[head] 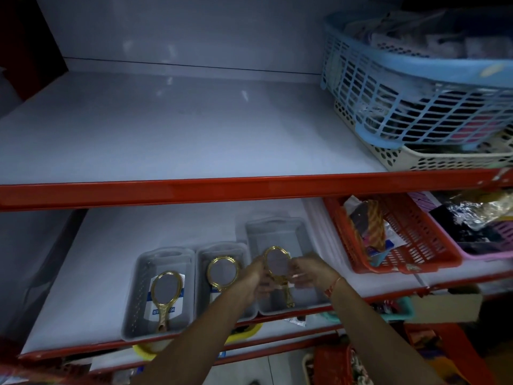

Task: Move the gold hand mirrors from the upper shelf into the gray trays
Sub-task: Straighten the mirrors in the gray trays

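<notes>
Three gray trays stand side by side on the lower shelf. The left tray [138,295] holds a gold hand mirror [167,293] lying flat. The middle tray [204,257] holds a second gold mirror [223,272], its handle hidden by my left forearm. Over the right tray [277,232] a third gold mirror [277,266] is held tilted, handle pointing toward me. My left hand [256,276] grips its left edge and my right hand [308,273] grips its right edge. The upper shelf [166,134] shows no mirrors.
A blue basket [410,87] sits on a cream basket [416,159] at the upper shelf's right. On the lower shelf, a red basket [402,240] and a pink one [485,245] stand right of the trays. An orange shelf edge [194,190] runs across the view.
</notes>
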The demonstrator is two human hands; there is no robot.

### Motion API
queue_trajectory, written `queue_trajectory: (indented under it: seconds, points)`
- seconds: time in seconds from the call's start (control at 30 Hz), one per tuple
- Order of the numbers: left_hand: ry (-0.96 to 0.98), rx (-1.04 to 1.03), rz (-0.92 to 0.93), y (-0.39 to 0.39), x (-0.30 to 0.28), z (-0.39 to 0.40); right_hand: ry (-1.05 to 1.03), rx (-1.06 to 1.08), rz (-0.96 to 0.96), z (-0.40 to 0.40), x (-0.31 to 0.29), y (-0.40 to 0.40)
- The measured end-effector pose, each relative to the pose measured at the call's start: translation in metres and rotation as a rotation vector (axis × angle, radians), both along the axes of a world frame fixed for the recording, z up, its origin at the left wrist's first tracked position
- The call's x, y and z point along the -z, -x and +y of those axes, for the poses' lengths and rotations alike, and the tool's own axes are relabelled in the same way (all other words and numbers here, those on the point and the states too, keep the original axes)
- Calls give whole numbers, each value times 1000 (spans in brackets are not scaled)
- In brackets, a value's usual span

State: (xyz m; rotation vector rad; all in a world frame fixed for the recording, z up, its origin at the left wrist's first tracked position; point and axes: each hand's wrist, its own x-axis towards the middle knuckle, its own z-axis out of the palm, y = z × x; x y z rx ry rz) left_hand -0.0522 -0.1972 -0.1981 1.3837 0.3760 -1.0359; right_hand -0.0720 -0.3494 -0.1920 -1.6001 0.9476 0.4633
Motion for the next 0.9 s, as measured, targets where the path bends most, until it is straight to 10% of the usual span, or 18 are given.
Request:
queue_trajectory:
  seconds: [0.9]
  points:
    - [-114,-3,73,15,12,-32,39,-267,163,-10,30,9]
